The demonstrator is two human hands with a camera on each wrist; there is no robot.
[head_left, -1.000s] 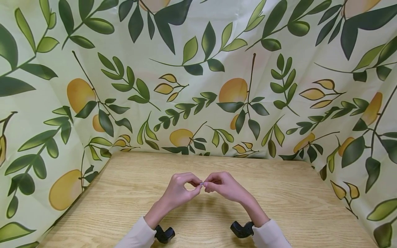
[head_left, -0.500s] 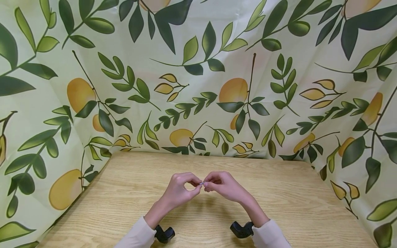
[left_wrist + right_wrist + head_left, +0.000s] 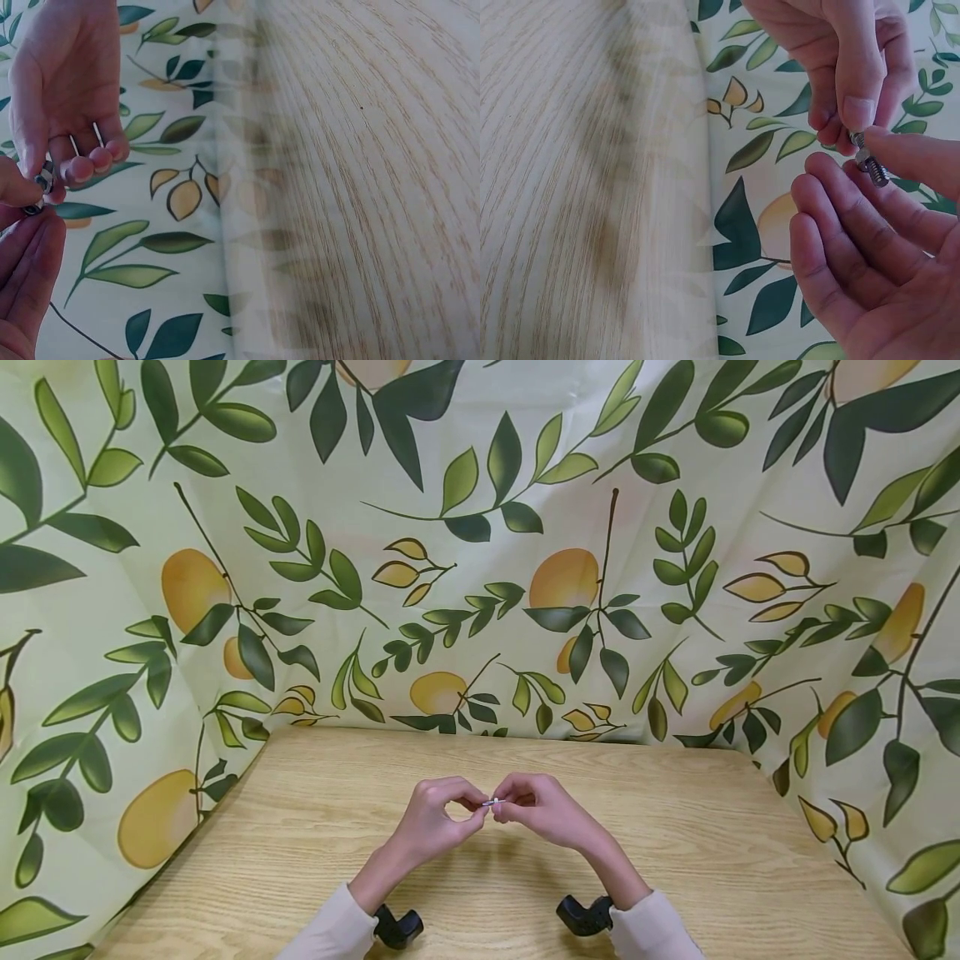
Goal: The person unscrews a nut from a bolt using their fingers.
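A small metal bolt [image 3: 878, 174], its threaded end showing, lies between my two hands above the table. My left hand [image 3: 442, 820] pinches its other end between thumb and fingers, which hide that part. A metal nut [image 3: 863, 156] sits around the shaft. My right hand [image 3: 550, 812] holds the nut between thumb and index finger, its other fingers extended below in the right wrist view. Seen from the left wrist, the bolt [image 3: 31, 208] shows only as a small shiny piece at the fingertips.
A light wood-grain table [image 3: 337, 893] lies under both hands. Patterned cloth [image 3: 480, 552] with leaves and orange fruit hangs behind and at the sides. Black wrist mounts [image 3: 399, 928] sit by both light sleeves.
The fingers of my right hand have shifted slightly, and more of the metal shows between the fingertips. My left hand stays in place.
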